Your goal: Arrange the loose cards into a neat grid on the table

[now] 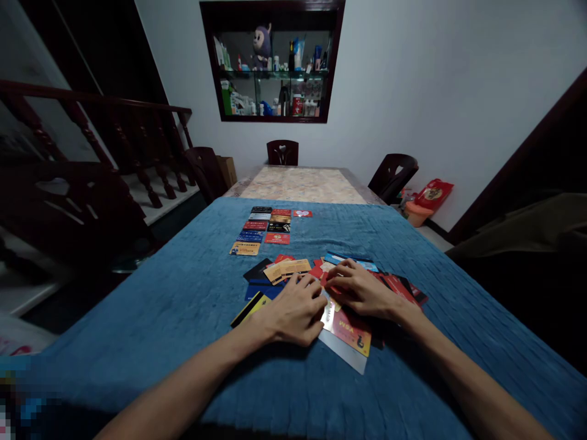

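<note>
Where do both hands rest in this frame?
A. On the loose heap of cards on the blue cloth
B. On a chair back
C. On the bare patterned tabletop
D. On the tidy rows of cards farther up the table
A: the left hand and right hand lie on the loose heap of cards on the blue cloth, short of the tidy rows of cards.

Two bare forearms, no sleeves, left hand (296, 311) & right hand (362, 290) w/o rings, watch or gloves
</note>
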The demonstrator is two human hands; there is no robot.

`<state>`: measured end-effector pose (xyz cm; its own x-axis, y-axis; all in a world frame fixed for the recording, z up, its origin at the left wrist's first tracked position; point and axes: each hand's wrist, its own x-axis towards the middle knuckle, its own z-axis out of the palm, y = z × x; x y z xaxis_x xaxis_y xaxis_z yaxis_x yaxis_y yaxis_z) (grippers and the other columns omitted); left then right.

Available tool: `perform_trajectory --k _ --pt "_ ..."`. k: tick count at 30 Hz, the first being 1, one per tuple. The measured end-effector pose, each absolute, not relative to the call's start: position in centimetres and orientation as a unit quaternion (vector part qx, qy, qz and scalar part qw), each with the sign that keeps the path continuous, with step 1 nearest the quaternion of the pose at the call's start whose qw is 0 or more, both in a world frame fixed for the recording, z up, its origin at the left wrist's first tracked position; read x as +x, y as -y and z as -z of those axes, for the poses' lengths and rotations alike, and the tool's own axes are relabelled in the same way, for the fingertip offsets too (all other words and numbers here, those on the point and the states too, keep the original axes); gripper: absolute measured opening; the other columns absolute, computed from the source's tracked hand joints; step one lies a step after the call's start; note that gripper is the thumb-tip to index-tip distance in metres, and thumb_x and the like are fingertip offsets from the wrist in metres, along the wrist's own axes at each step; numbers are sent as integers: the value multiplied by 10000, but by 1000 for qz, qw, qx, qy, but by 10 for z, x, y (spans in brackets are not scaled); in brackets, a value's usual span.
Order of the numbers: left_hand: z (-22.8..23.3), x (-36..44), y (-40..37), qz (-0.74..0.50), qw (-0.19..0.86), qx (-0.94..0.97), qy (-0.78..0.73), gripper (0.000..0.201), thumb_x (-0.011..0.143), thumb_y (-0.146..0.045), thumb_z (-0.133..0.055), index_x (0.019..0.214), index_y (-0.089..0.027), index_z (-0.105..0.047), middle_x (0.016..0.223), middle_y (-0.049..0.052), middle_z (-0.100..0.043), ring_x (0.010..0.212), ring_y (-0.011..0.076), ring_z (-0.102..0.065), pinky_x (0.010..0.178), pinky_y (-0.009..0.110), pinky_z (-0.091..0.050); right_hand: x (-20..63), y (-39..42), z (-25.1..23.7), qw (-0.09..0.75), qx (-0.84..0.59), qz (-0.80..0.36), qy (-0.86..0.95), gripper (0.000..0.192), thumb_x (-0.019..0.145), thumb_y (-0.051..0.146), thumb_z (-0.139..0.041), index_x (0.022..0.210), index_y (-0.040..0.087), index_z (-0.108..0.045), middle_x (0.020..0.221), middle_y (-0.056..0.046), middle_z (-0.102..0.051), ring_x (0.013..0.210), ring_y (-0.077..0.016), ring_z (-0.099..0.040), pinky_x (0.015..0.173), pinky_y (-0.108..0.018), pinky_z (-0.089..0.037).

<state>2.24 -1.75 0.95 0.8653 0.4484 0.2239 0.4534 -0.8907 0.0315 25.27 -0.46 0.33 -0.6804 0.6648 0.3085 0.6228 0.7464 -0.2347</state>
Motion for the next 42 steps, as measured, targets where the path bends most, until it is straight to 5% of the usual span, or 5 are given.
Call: perform_trajectory --k 8,31,42 --pt "-7 31 30 115 48 -942 313 569 827 -626 -534 1051 -110 -617 1101 167 -608 1046 332 -522 928 511 -395 245 9 -8 189 -315 -64 928 263 931 226 -511 1139 233 -671 1160 -80 -674 1050 -238 -523 947 -456 -427" --pt "-16 30 39 83 95 -949 290 242 819 -293 -523 913 -110 -650 870 157 -688 858 290 -616 866 458 -431 241 3 11 238 -311 -47 919 261 891 166 -558 1115 232 -675 1081 -80 -698 1054 -247 -532 910 -455 -456" --pt "-21 25 34 123 75 -938 315 228 862 -270 -490 980 -126 -622 874 139 -692 801 277 -638 805 441 -453 243 0 14 350 -340 27 872 169 905 269 -565 1014 253 -693 941 -78 -692 916 -239 -555 809 -432 -463"
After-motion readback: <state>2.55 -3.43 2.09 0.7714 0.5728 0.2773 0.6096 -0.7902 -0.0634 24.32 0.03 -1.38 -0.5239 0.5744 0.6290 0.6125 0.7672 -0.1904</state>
